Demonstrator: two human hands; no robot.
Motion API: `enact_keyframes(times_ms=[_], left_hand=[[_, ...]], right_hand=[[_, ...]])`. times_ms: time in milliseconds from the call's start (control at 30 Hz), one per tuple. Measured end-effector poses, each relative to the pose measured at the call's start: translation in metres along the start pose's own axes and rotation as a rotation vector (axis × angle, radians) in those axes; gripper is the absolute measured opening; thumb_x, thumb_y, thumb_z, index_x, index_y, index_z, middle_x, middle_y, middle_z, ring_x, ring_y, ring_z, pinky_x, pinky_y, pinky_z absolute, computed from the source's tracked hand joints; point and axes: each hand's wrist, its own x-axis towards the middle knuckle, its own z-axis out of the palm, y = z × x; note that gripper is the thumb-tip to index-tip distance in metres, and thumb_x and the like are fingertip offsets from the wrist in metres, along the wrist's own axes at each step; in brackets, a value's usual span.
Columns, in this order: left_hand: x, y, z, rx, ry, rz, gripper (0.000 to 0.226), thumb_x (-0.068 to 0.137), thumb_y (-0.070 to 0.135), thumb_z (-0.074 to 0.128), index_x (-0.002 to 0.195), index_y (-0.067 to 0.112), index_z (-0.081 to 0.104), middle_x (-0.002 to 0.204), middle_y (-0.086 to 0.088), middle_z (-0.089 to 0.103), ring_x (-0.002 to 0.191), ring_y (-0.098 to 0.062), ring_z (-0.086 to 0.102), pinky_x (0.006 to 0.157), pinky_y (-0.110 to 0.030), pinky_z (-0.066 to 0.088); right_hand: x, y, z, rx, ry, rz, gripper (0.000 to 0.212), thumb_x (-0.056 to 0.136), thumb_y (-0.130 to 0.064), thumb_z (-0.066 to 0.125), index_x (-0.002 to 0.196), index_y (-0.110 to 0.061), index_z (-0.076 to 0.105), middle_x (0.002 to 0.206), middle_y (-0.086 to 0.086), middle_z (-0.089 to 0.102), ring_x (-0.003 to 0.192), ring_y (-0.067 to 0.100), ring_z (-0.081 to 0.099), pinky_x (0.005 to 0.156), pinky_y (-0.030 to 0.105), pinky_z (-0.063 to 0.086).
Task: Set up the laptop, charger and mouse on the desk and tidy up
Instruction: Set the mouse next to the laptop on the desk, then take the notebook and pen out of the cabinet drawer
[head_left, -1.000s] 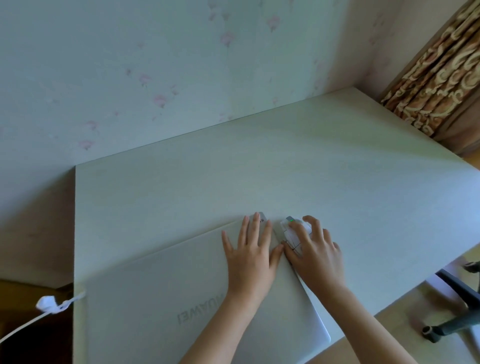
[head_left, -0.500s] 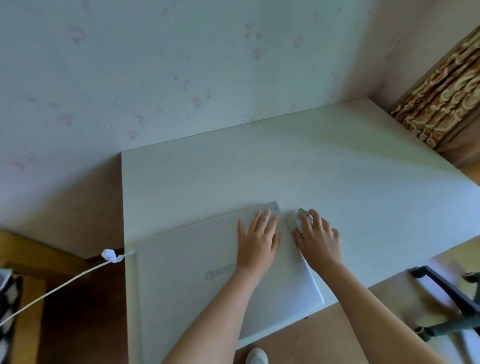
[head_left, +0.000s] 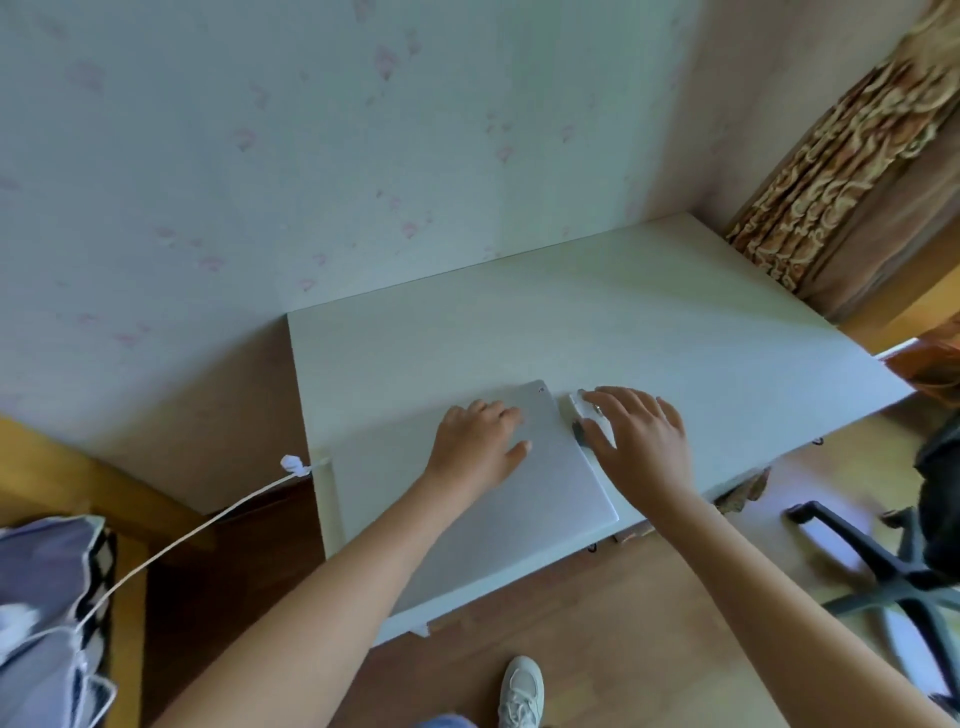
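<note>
The left hand (head_left: 480, 447) lay flat and open on the closed silver laptop (head_left: 467, 499), probably to steady it on the pale bench (head_left: 623, 322). Just beside it, the right hand (head_left: 641, 441) cupped the small white mouse (head_left: 584, 408), its grip loosely curved over it.

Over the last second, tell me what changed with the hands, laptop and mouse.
Mostly the view changed: the head pulled back, so floor, a shoe and a chair base now show. The left hand slid slightly back from the corner of the laptop, still flat on the closed lid. The right hand stays over the mouse beside the laptop. Laptop, mouse and white cable kept their places on the desk.
</note>
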Motion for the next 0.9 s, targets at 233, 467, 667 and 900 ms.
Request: enact_keyframes(times_ms=[233, 467, 667, 900], left_hand=[[-0.043, 0.014, -0.063, 0.026, 0.024, 0.213, 0.039, 0.095, 0.044, 0.048, 0.127, 0.024, 0.057, 0.127, 0.004, 0.061, 0.117, -0.019, 0.053, 0.093, -0.033, 0.036], [-0.072, 0.047, -0.091, -0.002, 0.102, 0.428, 0.037, 0.092, 0.047, 0.049, 0.121, 0.027, 0.06, 0.114, 0.007, 0.066, 0.105, -0.016, 0.058, 0.084, -0.03, 0.04], [-0.089, 0.11, -0.097, -0.027, 0.129, 0.621, 0.031, 0.086, 0.045, 0.06, 0.107, 0.024, 0.069, 0.1, 0.005, 0.072, 0.094, -0.017, 0.065, 0.077, -0.031, 0.048], [-0.102, 0.239, -0.076, -0.037, 0.102, 0.827, 0.029, 0.083, 0.046, 0.062, 0.102, 0.025, 0.07, 0.092, 0.004, 0.071, 0.086, -0.02, 0.065, 0.068, -0.03, 0.047]], right_hand=[[-0.066, -0.04, -0.068, -0.067, 0.173, 0.097, 0.026, 0.089, -0.03, 0.058, 0.111, -0.02, 0.067, 0.108, -0.001, 0.071, 0.1, 0.024, 0.065, 0.09, 0.042, 0.046], [-0.141, -0.064, -0.107, -0.119, 0.207, 0.285, 0.033, 0.089, -0.039, 0.051, 0.112, -0.022, 0.066, 0.109, -0.003, 0.07, 0.1, 0.022, 0.065, 0.087, 0.041, 0.047], [-0.214, -0.047, -0.144, -0.203, 0.257, 0.44, 0.033, 0.089, -0.038, 0.05, 0.114, -0.023, 0.064, 0.111, -0.003, 0.07, 0.101, 0.022, 0.064, 0.088, 0.041, 0.048], [-0.315, 0.012, -0.196, -0.313, 0.391, 0.604, 0.031, 0.088, -0.036, 0.047, 0.104, -0.021, 0.069, 0.103, -0.003, 0.072, 0.093, 0.023, 0.067, 0.081, 0.038, 0.049]])
